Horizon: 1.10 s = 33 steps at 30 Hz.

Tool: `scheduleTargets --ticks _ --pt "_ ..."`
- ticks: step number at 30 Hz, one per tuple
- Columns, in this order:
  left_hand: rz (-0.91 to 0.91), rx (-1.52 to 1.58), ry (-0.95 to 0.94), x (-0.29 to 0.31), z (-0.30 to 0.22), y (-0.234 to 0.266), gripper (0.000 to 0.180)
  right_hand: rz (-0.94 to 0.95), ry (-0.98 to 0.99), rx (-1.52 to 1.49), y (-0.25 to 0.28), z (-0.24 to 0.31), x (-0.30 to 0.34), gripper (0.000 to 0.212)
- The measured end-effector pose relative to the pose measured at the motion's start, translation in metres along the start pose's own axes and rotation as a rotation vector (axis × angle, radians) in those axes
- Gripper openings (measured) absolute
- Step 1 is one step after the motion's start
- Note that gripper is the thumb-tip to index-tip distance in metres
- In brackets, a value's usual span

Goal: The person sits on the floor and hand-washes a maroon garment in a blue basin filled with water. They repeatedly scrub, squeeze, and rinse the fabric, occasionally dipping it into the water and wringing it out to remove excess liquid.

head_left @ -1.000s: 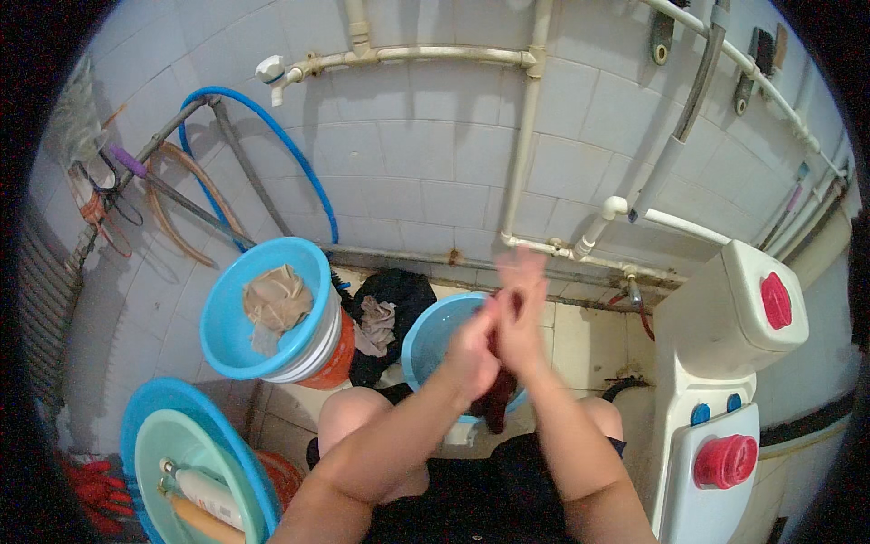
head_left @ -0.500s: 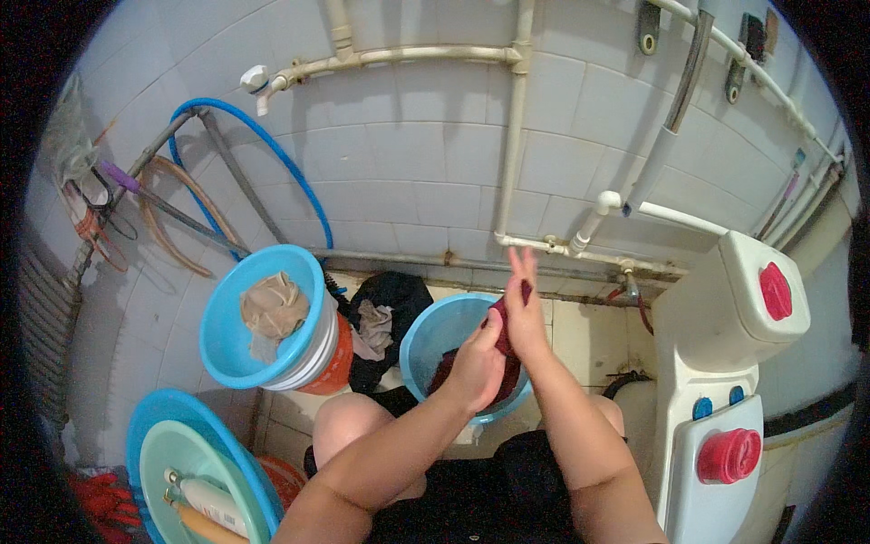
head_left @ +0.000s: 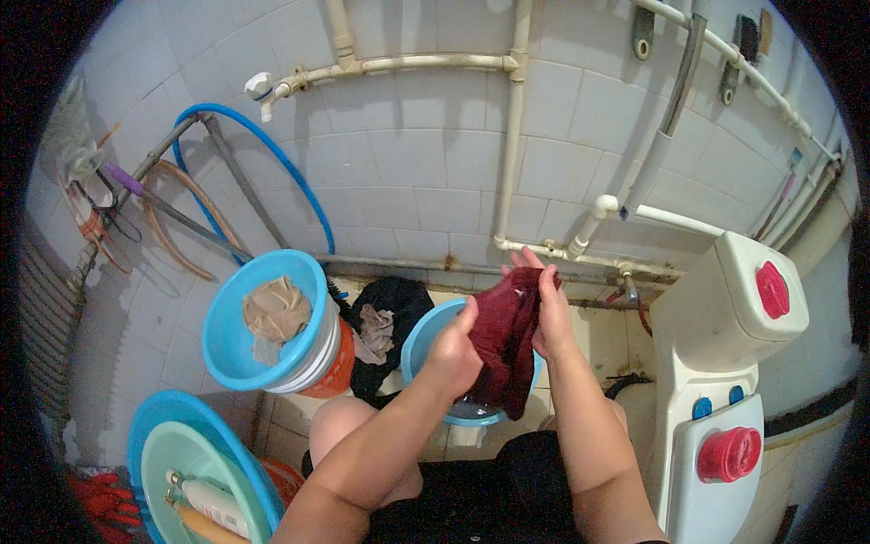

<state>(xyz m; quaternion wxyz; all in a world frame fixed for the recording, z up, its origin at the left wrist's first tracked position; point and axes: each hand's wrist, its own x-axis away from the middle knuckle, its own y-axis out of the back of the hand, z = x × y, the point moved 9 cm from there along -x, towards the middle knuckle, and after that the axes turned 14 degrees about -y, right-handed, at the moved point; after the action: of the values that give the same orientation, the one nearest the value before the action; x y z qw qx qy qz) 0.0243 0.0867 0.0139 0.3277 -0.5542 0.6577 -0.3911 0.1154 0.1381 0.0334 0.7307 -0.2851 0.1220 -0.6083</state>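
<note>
A dark red wet-looking cloth (head_left: 501, 335) hangs spread between my two hands above a light blue basin (head_left: 424, 337) on the floor. My left hand (head_left: 455, 354) grips its left edge, thumb on top. At the cloth's upper right my right hand (head_left: 550, 313) holds the other edge, with some fingers stretched out behind it. The lower end of the cloth dangles over the basin's near right part. Some water (head_left: 473, 408) shows in the basin below; the cloth hides the rest of the inside.
Left of the basin, a blue basin (head_left: 217, 313) with a beige cloth (head_left: 275, 309) rests on stacked buckets (head_left: 331, 363). Dark clothing (head_left: 408, 299) lies between them. Nested basins (head_left: 149, 422) holding bottles stand near left. A toilet (head_left: 716, 299) is on the right, pipes (head_left: 512, 145) on the wall.
The red cloth, bunched between my pressed-together hands before, is now lifted out and spread open. My hands have moved apart, left hand leftward and right hand slightly right.
</note>
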Motion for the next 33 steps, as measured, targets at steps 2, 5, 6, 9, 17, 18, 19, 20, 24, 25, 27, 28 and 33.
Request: scheduleTargets --ticks 2,5,6,9,17,18,19,20,24,25,27,28,33 --pt "-0.109 -0.024 -0.085 -0.009 -0.013 0.011 0.042 0.086 0.053 0.183 -0.019 0.001 0.015 0.056" --pt "-0.117 -0.161 -0.314 -0.028 -0.036 0.029 0.045 0.09 0.114 0.771 -0.056 -0.041 0.052 0.043" --pt "-0.096 -0.165 -0.324 -0.036 -0.036 0.04 0.045 0.166 0.369 0.976 -0.084 -0.043 0.068 0.044" --pt "-0.104 0.078 -0.17 -0.017 0.009 0.033 0.042 -0.161 0.576 1.043 -0.067 -0.03 0.051 0.047" --pt "0.469 0.544 -0.031 -0.02 0.003 0.043 0.048 0.113 0.358 0.905 -0.083 -0.051 0.059 0.058" --pt "-0.121 -0.176 -0.303 -0.03 -0.021 0.046 0.052 0.118 0.328 1.069 -0.089 -0.058 0.071 0.062" --pt "-0.217 -0.111 -0.269 -0.023 -0.016 0.047 0.053 0.154 0.29 1.023 -0.093 -0.059 0.071 0.064" --pt "-0.315 -0.046 -0.236 -0.015 -0.008 0.052 0.053 0.096 0.377 1.105 -0.087 -0.046 0.064 0.057" --pt "-0.047 -0.204 -0.084 0.015 0.033 -0.008 0.047 -0.351 0.332 0.772 0.016 -0.005 -0.006 0.047" --pt "-0.009 -0.194 -0.068 0.015 0.039 -0.011 0.047 -0.281 0.344 0.741 0.011 -0.007 -0.002 0.047" --pt "-0.069 -0.224 -0.105 0.009 0.023 0.004 0.047 -0.115 0.362 0.658 -0.026 -0.023 0.018 0.048" --pt "-0.087 -0.229 -0.117 0.004 0.017 0.009 0.046 -0.044 0.377 0.627 -0.043 -0.022 0.034 0.048" --pt "-0.027 -0.129 -0.149 -0.004 0.023 0.021 0.043 -0.141 0.454 1.097 -0.049 -0.031 0.043 0.045"
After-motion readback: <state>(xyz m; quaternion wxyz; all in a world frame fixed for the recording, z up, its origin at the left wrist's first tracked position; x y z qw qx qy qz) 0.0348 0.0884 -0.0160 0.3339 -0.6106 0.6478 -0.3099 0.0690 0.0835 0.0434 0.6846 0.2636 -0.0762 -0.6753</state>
